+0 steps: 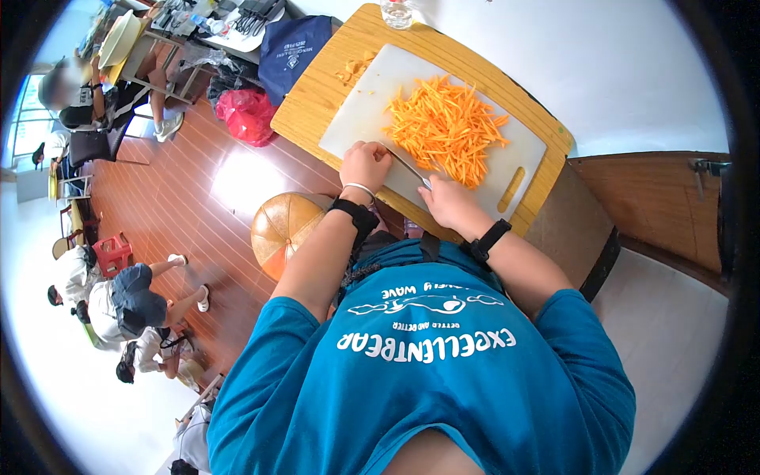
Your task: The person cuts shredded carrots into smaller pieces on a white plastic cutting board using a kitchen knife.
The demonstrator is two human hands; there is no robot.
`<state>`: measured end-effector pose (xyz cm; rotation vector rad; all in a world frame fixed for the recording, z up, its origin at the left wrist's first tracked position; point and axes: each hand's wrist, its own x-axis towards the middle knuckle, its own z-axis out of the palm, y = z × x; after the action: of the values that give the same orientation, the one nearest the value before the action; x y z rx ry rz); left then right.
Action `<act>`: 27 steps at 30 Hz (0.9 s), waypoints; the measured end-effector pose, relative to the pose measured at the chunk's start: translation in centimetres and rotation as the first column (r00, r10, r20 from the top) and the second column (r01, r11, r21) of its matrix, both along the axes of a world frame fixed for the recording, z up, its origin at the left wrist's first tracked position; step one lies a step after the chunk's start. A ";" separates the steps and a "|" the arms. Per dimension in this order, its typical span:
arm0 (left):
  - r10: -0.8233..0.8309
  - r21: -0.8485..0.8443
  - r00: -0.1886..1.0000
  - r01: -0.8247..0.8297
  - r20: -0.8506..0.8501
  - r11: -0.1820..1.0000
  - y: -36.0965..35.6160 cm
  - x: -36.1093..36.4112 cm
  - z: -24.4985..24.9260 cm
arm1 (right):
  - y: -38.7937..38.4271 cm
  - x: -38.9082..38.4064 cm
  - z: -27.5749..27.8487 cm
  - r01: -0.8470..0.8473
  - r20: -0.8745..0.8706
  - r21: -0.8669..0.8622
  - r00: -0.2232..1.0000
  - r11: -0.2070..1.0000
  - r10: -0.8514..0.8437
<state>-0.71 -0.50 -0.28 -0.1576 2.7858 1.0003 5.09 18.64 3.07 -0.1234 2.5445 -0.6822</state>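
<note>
A heap of orange shreds, which look like carrot (447,127), lies on a white cutting board (352,119). My right hand (455,207) is closed around the handle of a knife (408,168) at the board's near edge. The blade points left, toward my left hand (366,165). That hand rests at the near left part of the board, fingers curled in close to the blade's tip. Whatever is under those fingers, if anything, is hidden. Small orange scraps (355,68) lie on the wooden tabletop (313,95) beyond the board's far left side.
A glass (397,13) stands at the table's far edge. Left of the table are a dark blue bag (293,51) and a pink plastic bag (247,117). A round stool (289,229) sits by my left arm. Several people are farther left, near a red stool (113,252).
</note>
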 end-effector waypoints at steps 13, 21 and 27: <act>-0.018 -0.022 0.999 0.017 -0.051 1.000 0.1 -0.1 0.4 | 0.7 0.4 0.3 0.024 0.023 0.028 0.999 0.999 -0.025; -0.011 0.128 0.990 0.030 -0.144 0.991 -3.5 -5.4 0.7 | 2.0 0.7 -0.1 0.049 0.023 -0.083 0.999 0.995 -0.048; -0.130 -0.040 0.948 0.124 -0.289 0.991 -5.7 -16.6 1.4 | 2.4 3.2 0.4 0.103 0.159 -0.089 0.983 0.991 -0.088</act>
<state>-17.26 -6.23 1.10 0.1811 3.0220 1.0365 8.26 21.05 3.46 0.0190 2.3809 -0.8207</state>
